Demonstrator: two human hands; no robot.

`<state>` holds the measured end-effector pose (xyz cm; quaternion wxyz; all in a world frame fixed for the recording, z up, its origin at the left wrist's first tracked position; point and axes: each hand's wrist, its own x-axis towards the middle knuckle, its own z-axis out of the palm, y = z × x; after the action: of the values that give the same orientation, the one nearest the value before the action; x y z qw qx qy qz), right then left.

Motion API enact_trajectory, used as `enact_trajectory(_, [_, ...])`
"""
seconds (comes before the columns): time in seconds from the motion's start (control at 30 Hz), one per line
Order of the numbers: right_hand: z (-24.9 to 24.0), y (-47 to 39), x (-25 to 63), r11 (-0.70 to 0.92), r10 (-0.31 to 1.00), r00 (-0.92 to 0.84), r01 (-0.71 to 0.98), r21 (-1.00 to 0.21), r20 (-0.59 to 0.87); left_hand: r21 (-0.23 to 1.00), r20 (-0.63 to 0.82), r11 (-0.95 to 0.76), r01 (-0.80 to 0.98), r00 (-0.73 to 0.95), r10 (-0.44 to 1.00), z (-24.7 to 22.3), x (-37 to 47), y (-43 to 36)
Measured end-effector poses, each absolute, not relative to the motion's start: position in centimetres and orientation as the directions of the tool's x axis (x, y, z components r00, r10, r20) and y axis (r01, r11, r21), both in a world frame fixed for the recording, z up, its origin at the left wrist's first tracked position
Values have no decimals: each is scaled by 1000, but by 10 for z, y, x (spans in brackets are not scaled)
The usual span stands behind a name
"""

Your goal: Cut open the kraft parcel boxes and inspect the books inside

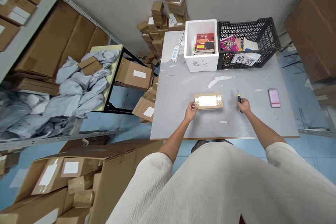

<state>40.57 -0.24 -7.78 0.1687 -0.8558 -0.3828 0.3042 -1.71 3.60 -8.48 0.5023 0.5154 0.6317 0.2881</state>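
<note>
A small brown cardboard box (209, 101) with a bright white label lies on the grey table (178, 122). My left hand (190, 111) grips the left end of this box, its fingers closed at the edge. Right of the box, my right hand (244, 105) is wrapped round a black and yellow utility knife (239, 100), whose tip points away from me. The knife and the box are apart. A pink item (274, 98) lies farther right on the table.
At the table's back stand a white bin (201, 63) of books and a black crate (248, 47) with books. A power strip (175, 54) lies left of the bin. Grey parcels (76, 84) fill a side shelf. A large carton (118, 171) of boxes stands lower left.
</note>
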Motion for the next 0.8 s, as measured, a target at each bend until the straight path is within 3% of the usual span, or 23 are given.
enact_trajectory(0.17, [-28,22,385,-537,818,439,349,-768,-372,893,-350,314,322,59,935,-91,-14,40])
enact_trajectory(0.3, [18,34,345,-311,950,145,545,-778,-278,908,-318,272,318,104,942,-93,-12,41])
enact_trajectory(0.43, [52,38,292,44,951,-186,873,-486,-247,947,-158,88,308,210,965,-90,-14,45])
enact_trajectory(0.57, [67,40,247,191,880,-267,956,-223,-392,966,-131,53,254,297,946,-91,-15,54])
enact_trajectory(0.8, [74,49,217,228,868,-240,970,-82,-434,976,-166,116,183,291,942,-96,-8,64])
